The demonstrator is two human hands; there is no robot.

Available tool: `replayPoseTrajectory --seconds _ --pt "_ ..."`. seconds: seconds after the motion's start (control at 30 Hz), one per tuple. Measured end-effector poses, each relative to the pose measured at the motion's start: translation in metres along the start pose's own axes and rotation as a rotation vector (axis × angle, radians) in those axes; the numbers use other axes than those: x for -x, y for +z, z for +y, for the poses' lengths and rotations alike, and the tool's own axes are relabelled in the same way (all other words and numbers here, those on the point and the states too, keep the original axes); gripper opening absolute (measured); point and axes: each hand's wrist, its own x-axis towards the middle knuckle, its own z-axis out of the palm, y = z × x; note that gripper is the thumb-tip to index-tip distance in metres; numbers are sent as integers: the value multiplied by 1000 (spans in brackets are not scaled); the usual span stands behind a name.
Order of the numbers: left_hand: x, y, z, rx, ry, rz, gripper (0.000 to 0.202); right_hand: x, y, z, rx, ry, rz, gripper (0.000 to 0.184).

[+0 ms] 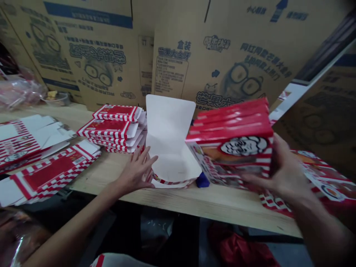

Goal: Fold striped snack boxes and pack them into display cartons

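Observation:
A display box with a white inside point(172, 159) stands on the table, its tall lid flap raised. My left hand point(137, 167) is at the box's left side, fingers spread, touching or very close to its wall. To the right, my right hand point(283, 170) grips several red-and-white snack packs point(230, 148) pressed together, held above the table beside the box. Their front shows a cartoon face on a striped print. Part of the right fingers is hidden behind the packs.
A stack of folded striped cartons point(114, 128) sits left of the box. Flat cartons point(52, 170) lie farther left. More printed packs point(328, 178) are at the right. Large cardboard boxes point(111, 55) stand behind the wooden table point(172, 200). A small blue object point(203, 180) lies by the box.

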Motion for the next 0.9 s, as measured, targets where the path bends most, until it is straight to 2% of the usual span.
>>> replayPoseTrajectory --seconds 0.03,0.1,0.2,0.33,0.47,0.57,0.63,0.7,0.73,0.77,0.8,0.83,0.9 --pt "-3 -1 -10 41 -4 -52 85 -15 25 -15 -71 -53 23 107" --pt "-4 1 -22 141 0 -84 74 -39 74 -33 -130 -151 1 113" --pt "2 9 -26 231 -50 -44 64 -60 123 -34 -24 -214 -98 115" --pt "10 18 -26 198 -197 79 58 -65 145 -18 197 -161 -358 107" --pt "6 26 -28 168 -289 69 61 -50 167 -11 386 -178 -664 109" --pt "12 29 -23 230 -294 74 77 -34 189 -15 463 -136 -784 113" --pt "29 30 -7 347 -321 147 92 -32 195 -19 442 -129 -840 116" --pt "53 34 21 547 -478 276 100 -43 193 -21 300 -109 -948 114" --pt "65 37 37 688 -630 345 97 -52 190 -21 192 -69 -1024 107" --pt "76 41 53 887 -775 362 94 -63 188 -21 84 -4 -1087 95" --pt "84 47 68 1155 -905 315 88 -74 187 -20 -15 80 -1126 80" --pt "89 54 80 1472 -1022 181 83 -84 188 -19 -93 185 -1141 67" --pt "87 69 93 2023 -1151 -125 97 -98 195 -17 -183 417 -1112 55"
